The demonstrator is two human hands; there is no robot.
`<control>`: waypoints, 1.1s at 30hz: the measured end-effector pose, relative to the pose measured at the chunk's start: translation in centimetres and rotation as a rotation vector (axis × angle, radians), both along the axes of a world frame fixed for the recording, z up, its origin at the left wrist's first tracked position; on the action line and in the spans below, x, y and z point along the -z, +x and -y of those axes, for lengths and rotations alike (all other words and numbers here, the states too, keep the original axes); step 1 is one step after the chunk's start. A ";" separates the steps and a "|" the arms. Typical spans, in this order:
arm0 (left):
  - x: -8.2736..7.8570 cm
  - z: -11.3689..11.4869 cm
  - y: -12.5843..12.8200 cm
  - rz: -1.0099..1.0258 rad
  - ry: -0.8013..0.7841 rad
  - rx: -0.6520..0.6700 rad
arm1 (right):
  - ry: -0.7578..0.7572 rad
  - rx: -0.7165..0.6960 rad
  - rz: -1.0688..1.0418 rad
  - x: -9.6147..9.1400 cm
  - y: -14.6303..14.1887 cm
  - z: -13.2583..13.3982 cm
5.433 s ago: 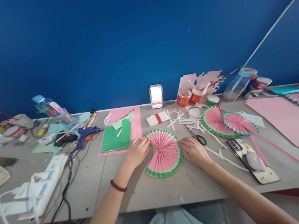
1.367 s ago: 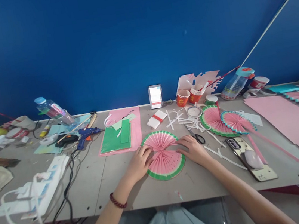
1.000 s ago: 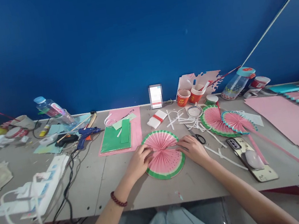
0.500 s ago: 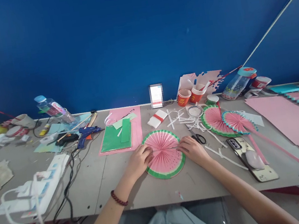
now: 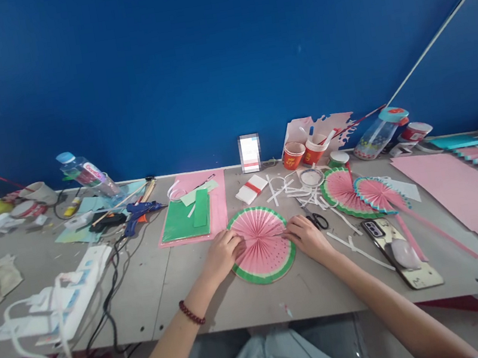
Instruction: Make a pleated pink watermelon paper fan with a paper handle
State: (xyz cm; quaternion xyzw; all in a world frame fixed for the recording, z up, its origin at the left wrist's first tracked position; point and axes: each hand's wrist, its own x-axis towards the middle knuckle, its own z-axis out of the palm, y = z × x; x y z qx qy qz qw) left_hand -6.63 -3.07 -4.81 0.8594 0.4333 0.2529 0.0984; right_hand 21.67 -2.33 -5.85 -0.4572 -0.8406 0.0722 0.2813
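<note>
A round pleated paper fan (image 5: 264, 258), pink with a green rim and dark seed dots like a watermelon, lies spread on the table in front of me. My left hand (image 5: 224, 255) pinches its left edge where two folded ends meet. At the opposite edge my right hand (image 5: 305, 235) has its fingers closed on the matching seam. Black-handled scissors (image 5: 319, 220) lie just beyond my right hand, their blades partly hidden among paper strips. Fingertips of both hands cover small parts of the fan.
A green paper pack (image 5: 177, 222) lies on pink sheets at left, near a blue glue gun (image 5: 142, 212) and a power strip (image 5: 76, 295). On the right are finished paper fans (image 5: 340, 190), white strips (image 5: 360, 253), a phone (image 5: 422, 277), red paper cups (image 5: 294, 158) and pink paper (image 5: 464, 198).
Almost nothing differs. Both hands keep their hold on the fan's two sides, and the view has shifted very slightly.
</note>
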 end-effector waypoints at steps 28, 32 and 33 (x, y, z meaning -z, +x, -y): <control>0.3 0.0 -0.1 -0.013 0.015 -0.018 | -0.070 -0.013 0.005 -0.8 0.0 0.5; 0.4 0.0 -0.2 -0.017 0.017 -0.016 | -0.094 -0.023 -0.003 -1.2 -0.2 0.8; 0.4 0.0 -0.2 -0.020 0.018 -0.016 | -0.100 -0.026 0.005 -1.3 -0.2 0.9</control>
